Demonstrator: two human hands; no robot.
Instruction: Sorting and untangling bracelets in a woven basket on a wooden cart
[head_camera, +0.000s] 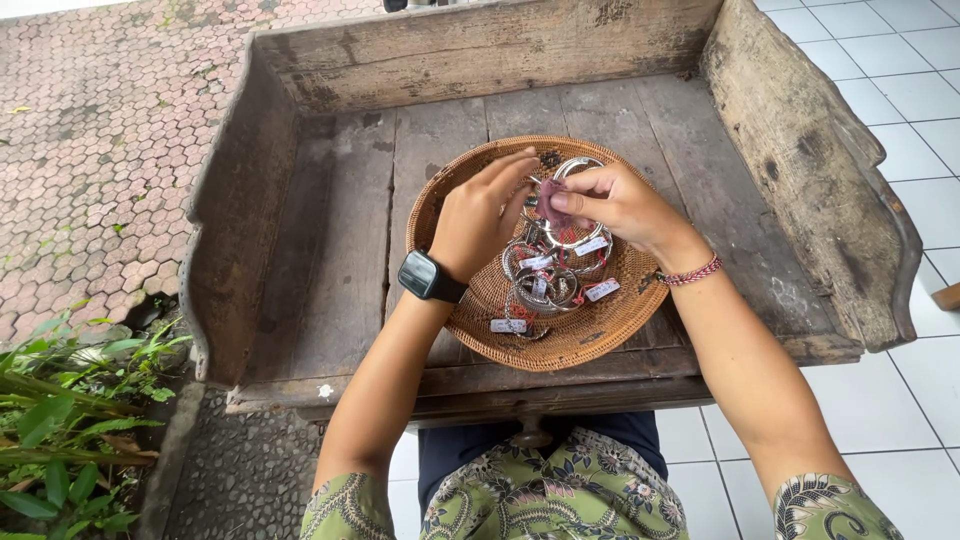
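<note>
Both hands meet over the far side of a woven basket (600, 330). A stiff, light silver bangle (572, 170) is pinched at its rim by the right hand (610, 205) with a pink cloth (552, 203); the left hand (485, 215) is curled, its grip unclear.

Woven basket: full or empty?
Partly filled. Woven basket holds a heap of silver bangles with small white tags; much of its woven bottom shows bare.

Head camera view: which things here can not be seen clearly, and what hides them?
- Head view: the left hand covers part of the woven basket.
- The right hand pinches a small pinkish piece; its kind is too small to tell.
- The silver bangles overlap; their count is unclear.
- The white tags are too small to read.
- The wooden tray loses its top corners to the picture edge.
</note>
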